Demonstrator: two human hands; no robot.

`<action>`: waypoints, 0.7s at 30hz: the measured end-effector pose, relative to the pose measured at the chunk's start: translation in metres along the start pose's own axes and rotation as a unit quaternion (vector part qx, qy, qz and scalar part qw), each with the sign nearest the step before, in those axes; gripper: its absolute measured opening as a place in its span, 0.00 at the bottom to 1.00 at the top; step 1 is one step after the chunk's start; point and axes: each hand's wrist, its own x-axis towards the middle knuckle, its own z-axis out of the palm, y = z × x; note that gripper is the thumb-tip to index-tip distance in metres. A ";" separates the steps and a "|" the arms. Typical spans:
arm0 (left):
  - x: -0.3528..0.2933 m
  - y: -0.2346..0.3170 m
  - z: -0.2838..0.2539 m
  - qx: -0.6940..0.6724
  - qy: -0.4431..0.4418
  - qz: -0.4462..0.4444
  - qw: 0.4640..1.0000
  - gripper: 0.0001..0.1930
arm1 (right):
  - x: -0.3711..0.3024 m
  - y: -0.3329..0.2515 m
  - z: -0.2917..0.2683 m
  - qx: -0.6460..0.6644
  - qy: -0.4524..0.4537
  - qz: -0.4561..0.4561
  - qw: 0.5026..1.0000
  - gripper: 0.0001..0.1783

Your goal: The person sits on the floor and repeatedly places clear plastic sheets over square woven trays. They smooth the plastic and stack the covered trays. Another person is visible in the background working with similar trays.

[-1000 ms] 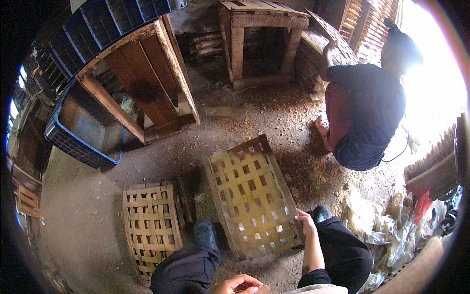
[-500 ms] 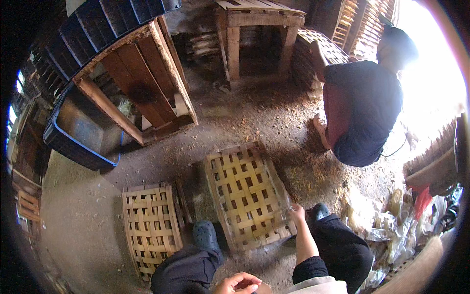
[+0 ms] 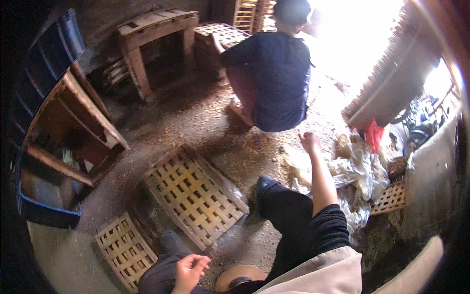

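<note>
A large rectangular lattice panel of flat, yellow-tan woven strips [image 3: 191, 191] lies on the floor in front of the person, its long axis slanting from far left to near right. Its nearest corner sits just beyond the left hand [image 3: 191, 270], the nearer of the two; from the right hand [image 3: 310, 142] it lies to the left and closer to the body, well apart. The left fingers are loosely bent toward the thumb, with nothing visible in them. The right arm stretches forward; its fingers look folded in, but blur hides whether they grip anything.

Near the right hand spreads a heap of crumpled, translucent plastic bags [image 3: 356, 164], thin and glossy; whether they touch it cannot be told. The panel's weave is flat and open, with dark gaps, and shiny clear film shows along its right side.

Left of the panel lies a smaller tan woven lattice [image 3: 126, 250]. Farther out are a dark crate with a blue rim [image 3: 51, 213], a rough, box-legged wooden stand [image 3: 159, 23] and a crouching co-worker in a dark shirt [image 3: 280, 81].
</note>
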 end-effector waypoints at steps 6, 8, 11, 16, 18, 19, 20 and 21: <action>0.033 0.000 0.009 0.038 0.074 0.058 0.995 0.05 | -0.021 0.184 0.002 0.060 0.011 0.029 0.998 0.24; 0.046 -0.004 0.009 0.055 0.100 0.064 0.991 0.05 | -0.052 0.247 0.045 -0.008 -0.066 0.108 0.992 0.22; 0.070 -0.015 0.007 0.107 0.145 0.024 0.983 0.06 | -0.117 0.325 0.105 -0.071 -0.200 0.203 0.956 0.22; 0.105 -0.071 -0.037 0.181 0.087 0.045 0.978 0.10 | -0.220 0.375 0.164 -0.001 -0.362 0.363 0.859 0.29; 0.114 -0.087 -0.049 0.191 0.084 0.014 0.978 0.11 | -0.246 0.382 0.173 0.004 -0.375 0.409 0.832 0.30; 0.114 -0.088 -0.048 0.231 0.081 0.016 0.970 0.11 | -0.253 0.381 0.169 -0.018 -0.345 0.407 0.845 0.30; 0.112 -0.085 -0.048 0.269 0.077 0.020 0.960 0.11 | -0.259 0.379 0.163 -0.039 -0.314 0.404 0.858 0.30; 0.111 -0.084 -0.047 0.308 0.074 0.023 0.948 0.11 | -0.262 0.381 0.160 -0.061 -0.284 0.400 0.869 0.30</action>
